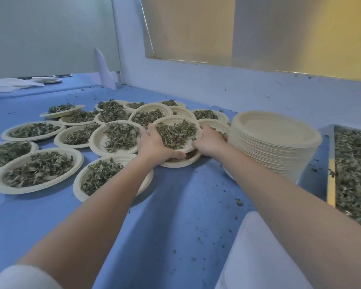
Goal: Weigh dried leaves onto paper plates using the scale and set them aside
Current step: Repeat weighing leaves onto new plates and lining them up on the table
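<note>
Blue cloth covers the table (175,205), flecked with leaf crumbs, below a pale wall. Both hands hold one plate (176,119) of dried leaves (176,133) above the filled plates (38,170) crowded at the left. On its near-left rim the left hand (154,143) has its grip clamped, thumb under the edge; at the right rim the right hand (208,140) curls its grip. Just to the right stands a stack of empty plates (275,142), and beyond it a tray of loose leaves (352,167).
</note>
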